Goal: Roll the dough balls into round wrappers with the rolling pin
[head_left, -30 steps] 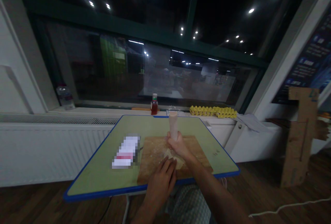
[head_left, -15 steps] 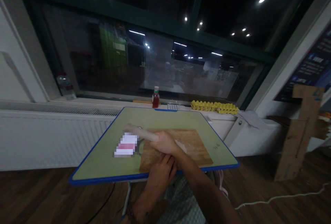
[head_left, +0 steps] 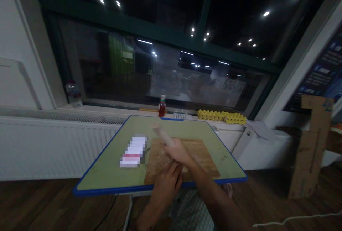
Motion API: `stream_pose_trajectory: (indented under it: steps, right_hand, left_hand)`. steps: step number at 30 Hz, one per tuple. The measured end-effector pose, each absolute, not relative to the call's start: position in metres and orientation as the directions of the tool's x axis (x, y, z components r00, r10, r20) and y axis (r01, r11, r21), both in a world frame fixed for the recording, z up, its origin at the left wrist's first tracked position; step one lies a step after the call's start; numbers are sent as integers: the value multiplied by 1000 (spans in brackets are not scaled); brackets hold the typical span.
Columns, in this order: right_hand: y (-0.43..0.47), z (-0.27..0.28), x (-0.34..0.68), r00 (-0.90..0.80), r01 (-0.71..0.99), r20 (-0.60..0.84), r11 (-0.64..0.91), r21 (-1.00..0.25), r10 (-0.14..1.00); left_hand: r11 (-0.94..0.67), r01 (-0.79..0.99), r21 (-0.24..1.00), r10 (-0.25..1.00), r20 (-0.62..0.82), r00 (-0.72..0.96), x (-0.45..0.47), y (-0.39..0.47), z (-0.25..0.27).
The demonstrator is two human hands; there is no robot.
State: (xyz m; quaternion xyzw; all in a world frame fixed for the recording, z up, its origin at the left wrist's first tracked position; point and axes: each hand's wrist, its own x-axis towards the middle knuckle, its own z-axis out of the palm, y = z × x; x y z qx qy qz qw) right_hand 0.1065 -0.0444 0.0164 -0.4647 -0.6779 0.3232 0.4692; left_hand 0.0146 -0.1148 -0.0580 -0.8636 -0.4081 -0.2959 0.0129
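My right hand (head_left: 178,151) is closed around one end of a pale wooden rolling pin (head_left: 163,135). The pin's free end points up and to the left above a wooden cutting board (head_left: 156,163). Below the right hand, near the board's front edge, my left hand (head_left: 167,180) has its fingers bent and pressed together. Whatever lies under or within those fingers is hidden. Whitish traces like flour (head_left: 199,158) mark the board to the right of the hands.
The board lies on a small green table (head_left: 104,170) with a blue rim. A pixelated phone-like rectangle (head_left: 133,151) rests left of it. On the windowsill stand a bottle of red liquid (head_left: 161,107), yellow egg trays (head_left: 221,116) and a clear plastic bottle (head_left: 73,94).
The rolling pin has swung from pointing left to pointing more upward and away. My left hand stays near the board's front edge. The whole view has shifted slightly.
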Motion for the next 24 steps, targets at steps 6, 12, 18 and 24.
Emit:
stream_pose_trajectory:
  steps: [6, 12, 18, 24]
  right_hand:
    - [-40, 22, 131, 217, -11, 274, 283, -959, 937]
    - [-41, 18, 125, 243, 194, 308, 265, -944, 920]
    - [-20, 17, 100, 288, 409, 355, 221, -885, 890]
    - [-15, 7, 96, -234, 409, 272, 348, -843, 933]
  left_hand:
    - [-690, 707, 153, 631, 606, 485, 14, -111, -69]
    - [-686, 712, 154, 635, 605, 481, 16, -113, -67]
    - [-700, 688, 191, 648, 574, 501, 14, -114, -62]
    - [-706, 671, 226, 660, 554, 508, 14, -113, -62]
